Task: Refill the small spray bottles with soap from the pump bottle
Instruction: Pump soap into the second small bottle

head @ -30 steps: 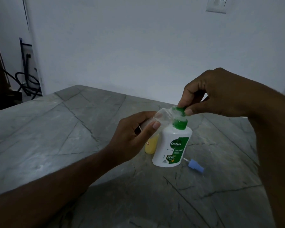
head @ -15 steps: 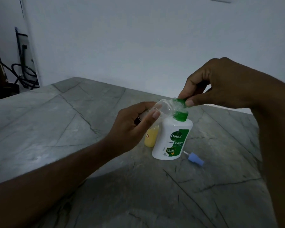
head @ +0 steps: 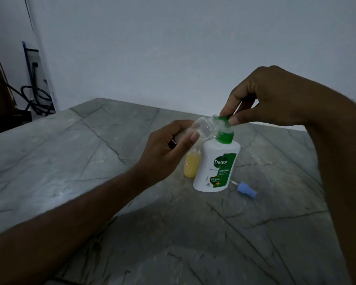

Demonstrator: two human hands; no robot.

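Our left hand (head: 164, 155) grasps a tilted clear spray bottle (head: 201, 129) at the pump bottle (head: 216, 167) nozzle; our right hand (head: 265, 97) pinches the green pump head (head: 224, 120) over the desk (head: 70, 161).

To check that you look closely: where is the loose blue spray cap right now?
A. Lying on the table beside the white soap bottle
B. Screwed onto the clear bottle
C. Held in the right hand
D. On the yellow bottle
A: the blue spray cap lies on the table, right of the white soap bottle, in neither hand.

Dim room: grey veined stone table (head: 74, 153), plain white wall (head: 173, 48).
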